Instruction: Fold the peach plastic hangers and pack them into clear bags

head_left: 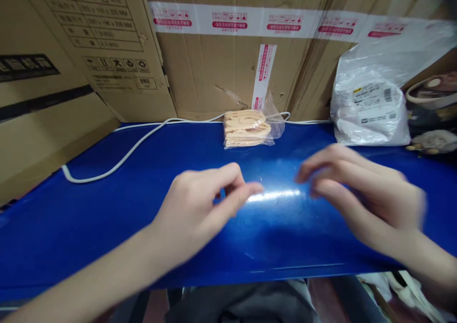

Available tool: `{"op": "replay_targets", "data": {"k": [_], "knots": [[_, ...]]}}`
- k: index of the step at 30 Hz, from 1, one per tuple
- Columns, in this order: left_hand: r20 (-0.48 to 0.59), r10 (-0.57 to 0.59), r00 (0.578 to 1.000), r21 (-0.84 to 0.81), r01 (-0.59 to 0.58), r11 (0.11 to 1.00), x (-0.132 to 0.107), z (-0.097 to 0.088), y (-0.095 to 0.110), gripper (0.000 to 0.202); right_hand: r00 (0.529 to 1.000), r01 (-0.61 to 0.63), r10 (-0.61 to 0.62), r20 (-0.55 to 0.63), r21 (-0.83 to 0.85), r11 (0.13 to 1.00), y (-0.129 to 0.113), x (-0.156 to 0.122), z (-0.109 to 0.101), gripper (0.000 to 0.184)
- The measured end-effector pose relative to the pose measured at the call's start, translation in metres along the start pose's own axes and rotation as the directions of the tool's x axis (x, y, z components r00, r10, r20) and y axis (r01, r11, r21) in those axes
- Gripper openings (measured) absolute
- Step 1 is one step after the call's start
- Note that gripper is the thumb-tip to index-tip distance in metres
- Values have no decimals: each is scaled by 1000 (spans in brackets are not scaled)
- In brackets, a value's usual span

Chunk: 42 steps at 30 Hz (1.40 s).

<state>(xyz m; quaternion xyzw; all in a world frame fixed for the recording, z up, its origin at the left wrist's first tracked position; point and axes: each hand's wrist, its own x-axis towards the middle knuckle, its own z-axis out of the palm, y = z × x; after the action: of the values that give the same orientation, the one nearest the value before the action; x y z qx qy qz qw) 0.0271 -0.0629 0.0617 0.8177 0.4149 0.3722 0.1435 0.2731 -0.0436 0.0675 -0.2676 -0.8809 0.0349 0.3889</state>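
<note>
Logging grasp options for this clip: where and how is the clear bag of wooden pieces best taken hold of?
Grip the bag across its stack's left and right ends, probably from the front and above: it lies flat with the cardboard box close behind, blocking the back.

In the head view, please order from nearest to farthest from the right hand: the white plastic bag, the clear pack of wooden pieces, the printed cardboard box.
1. White plastic bag, just behind the right hand.
2. Clear pack of wooden pieces, back centre.
3. Printed cardboard box, far left.
</note>
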Motion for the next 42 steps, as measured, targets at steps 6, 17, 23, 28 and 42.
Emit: {"op": "replay_targets", "data": {"k": [6,17,23,28,42], "knots": [[17,-111,994,282,102,954,63,16,-57,34,949,6,25,315,-98,995,70,18,36,16],[119,80,990,331,-115,936,64,47,-75,18,914,16,58,402,-177,984,100,9,54,43],[412,12,911,352,-172,920,33,27,-88,69,869,7,62,491,-137,991,107,9,54,66],[533,-64,844,351,-151,924,34,26,-97,77,840,10,59,540,-124,992,108,10,55,75],[519,-40,854,361,-177,916,36,26,-95,74,810,65,44,584,-164,984,105,12,50,72]]}}
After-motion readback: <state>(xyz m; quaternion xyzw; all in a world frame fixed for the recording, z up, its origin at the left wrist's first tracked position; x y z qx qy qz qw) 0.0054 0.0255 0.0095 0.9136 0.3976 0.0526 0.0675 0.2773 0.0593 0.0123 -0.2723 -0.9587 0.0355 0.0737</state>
